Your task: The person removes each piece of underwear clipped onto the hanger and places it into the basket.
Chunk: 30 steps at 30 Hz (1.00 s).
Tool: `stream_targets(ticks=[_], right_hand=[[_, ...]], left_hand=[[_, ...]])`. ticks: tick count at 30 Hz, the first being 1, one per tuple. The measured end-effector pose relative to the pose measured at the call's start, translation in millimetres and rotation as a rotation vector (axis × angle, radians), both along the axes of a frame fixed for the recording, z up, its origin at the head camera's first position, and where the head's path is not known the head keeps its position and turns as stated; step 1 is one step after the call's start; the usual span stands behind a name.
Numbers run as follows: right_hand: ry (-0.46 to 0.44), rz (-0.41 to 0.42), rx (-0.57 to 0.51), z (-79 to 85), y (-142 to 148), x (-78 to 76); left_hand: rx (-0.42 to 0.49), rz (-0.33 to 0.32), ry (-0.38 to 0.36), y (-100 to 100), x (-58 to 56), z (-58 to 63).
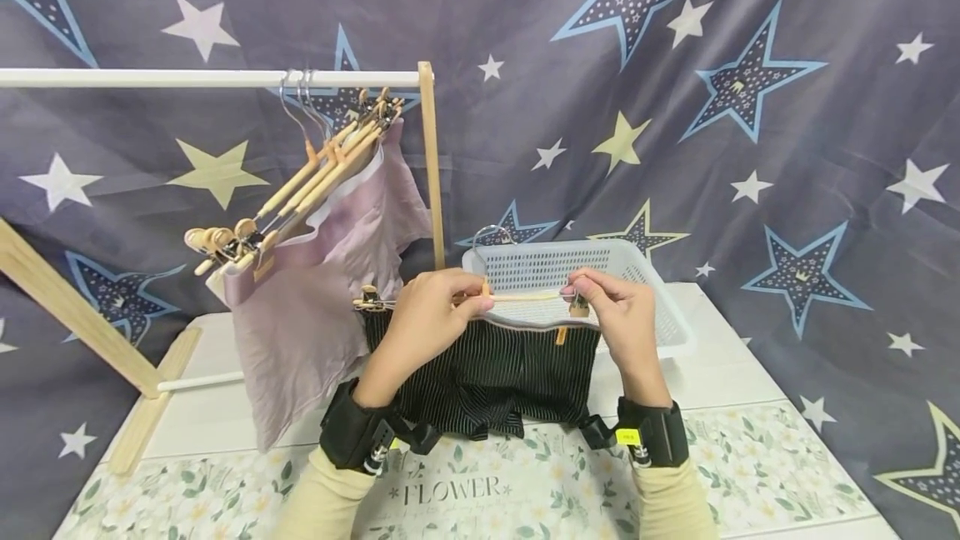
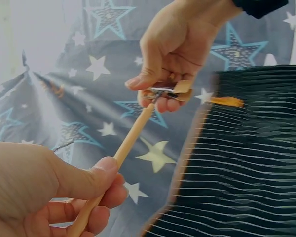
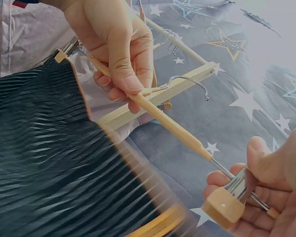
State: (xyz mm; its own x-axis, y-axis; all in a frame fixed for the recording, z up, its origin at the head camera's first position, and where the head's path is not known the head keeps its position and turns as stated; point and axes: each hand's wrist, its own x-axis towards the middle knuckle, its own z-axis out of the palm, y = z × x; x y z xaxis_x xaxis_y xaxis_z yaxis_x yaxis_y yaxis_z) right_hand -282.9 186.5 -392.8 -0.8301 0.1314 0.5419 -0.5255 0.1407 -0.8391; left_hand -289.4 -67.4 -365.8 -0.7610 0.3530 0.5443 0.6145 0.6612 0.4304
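Note:
My left hand [image 1: 427, 315] grips the wooden bar of a clip hanger [image 3: 175, 129] beside its metal hook [image 3: 190, 79]. At the hanger's right end, my right hand [image 1: 621, 311] pinches a clip [image 3: 232, 195] between thumb and fingers. A black garment with thin pale stripes [image 1: 487, 373] hangs below the bar, its far-left waist corner at the other clip [image 1: 369, 298]. An orange tab [image 1: 561, 336] marks its waistband. In the right wrist view, the waistband's near end lies apart from the pinched clip.
On the left, a rack with a white rail [image 1: 187, 78] carries several clip hangers [image 1: 322, 173] and a pale pink garment [image 1: 315, 340]. A white plastic basket [image 1: 667, 307] stands behind my hands. A flower-print mat [image 1: 765, 457] covers the table's front.

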Motion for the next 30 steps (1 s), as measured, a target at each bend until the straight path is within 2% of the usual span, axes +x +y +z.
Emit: stream_targets(ticks=[5,14,21,24,30], right_hand=[[0.04,0.029,0.034,2.5,5,0.3],[0.093,0.157,0.04,0.1,13,-2.1],[0.122,0.229,0.131,-0.3,22,-1.0],[0.128,0.175,0.199,1.3,24,0.7],[0.091,-0.076,0.329,6.2,15,7.8]], left_hand=[[-0.087,-0.023,-0.062,1,-3.0,9.9],[-0.228,-0.098,-0.265,-1,-6.9,34.9],[-0.308,-0.14,-0.368,3,-10.3,53.2],[-0.328,-0.148,-0.403,6,-13.2,58.1],[-0.329,-0.112,-0.431,8,-13.6,60.8]])
